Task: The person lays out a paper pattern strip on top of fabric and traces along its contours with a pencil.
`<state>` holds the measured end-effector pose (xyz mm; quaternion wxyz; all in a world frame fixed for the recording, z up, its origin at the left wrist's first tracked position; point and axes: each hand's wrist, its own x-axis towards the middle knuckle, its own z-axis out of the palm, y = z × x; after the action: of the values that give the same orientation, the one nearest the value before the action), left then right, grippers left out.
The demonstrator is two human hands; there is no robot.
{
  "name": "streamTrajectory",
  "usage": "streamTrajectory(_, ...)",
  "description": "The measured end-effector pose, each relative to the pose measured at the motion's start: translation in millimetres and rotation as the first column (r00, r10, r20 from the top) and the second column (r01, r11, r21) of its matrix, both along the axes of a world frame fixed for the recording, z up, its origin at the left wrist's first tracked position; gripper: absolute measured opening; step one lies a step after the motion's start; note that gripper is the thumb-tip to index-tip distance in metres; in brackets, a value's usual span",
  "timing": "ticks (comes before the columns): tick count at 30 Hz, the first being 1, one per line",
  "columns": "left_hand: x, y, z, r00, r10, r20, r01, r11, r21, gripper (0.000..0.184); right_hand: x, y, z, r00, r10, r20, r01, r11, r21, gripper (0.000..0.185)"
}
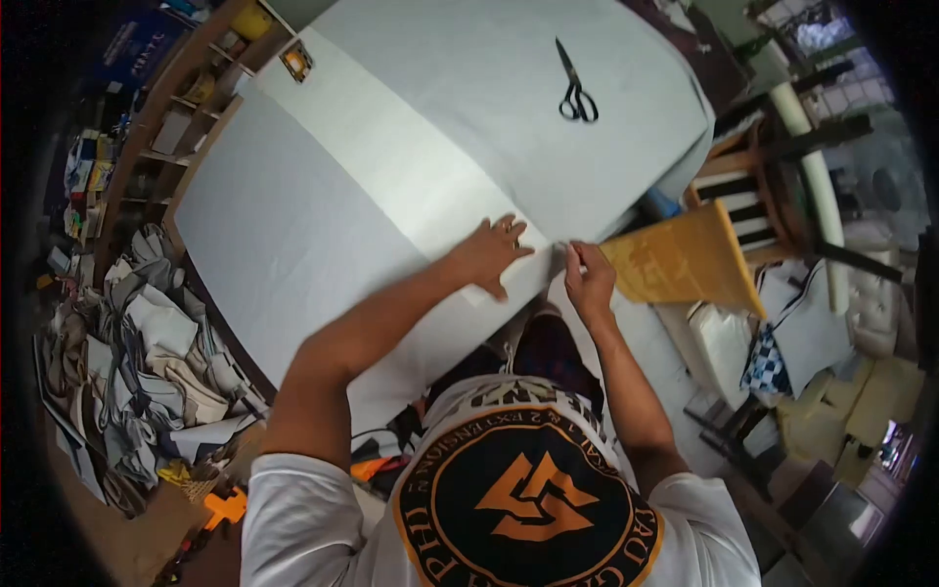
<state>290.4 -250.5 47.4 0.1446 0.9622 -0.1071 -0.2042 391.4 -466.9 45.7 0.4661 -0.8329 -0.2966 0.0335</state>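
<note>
A large pale grey sheet (293,205) covers the work table, crossed diagonally by a lighter white strip (391,147). My left hand (489,256) lies on the near end of that strip, fingers spread. Just to its right, my right hand (590,279) is closed in a pinch at the sheet's near edge. Whatever sits between its fingertips is too small to make out. Black-handled scissors (577,98) lie on the grey material farther up, blades partly apart. At the strip's far end is a small yellow and dark object (296,62), perhaps a tape measure.
A heap of fabric scraps (161,362) stands left of the table, below wooden shelves (186,108). On the right are a yellow-brown board (685,259), a wooden chair (748,186) and cushioned pieces (719,342). An orange object (227,507) lies low at left.
</note>
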Motion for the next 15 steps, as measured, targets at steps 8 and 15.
streamTrajectory(8,-3.4,19.4,-10.2,0.605,0.774,0.186,-0.621,0.605,-0.499,0.057,53.7,49.5,45.2,0.993,0.115,0.005,-0.116,0.992,0.044,0.016)
streamTrajectory(15,-5.9,132.6,-27.6,0.246,0.934,0.259,-0.936,0.298,-0.187,0.075,69.9,213.0,14.6,0.896,0.441,-0.052,-0.431,0.891,0.141,0.022)
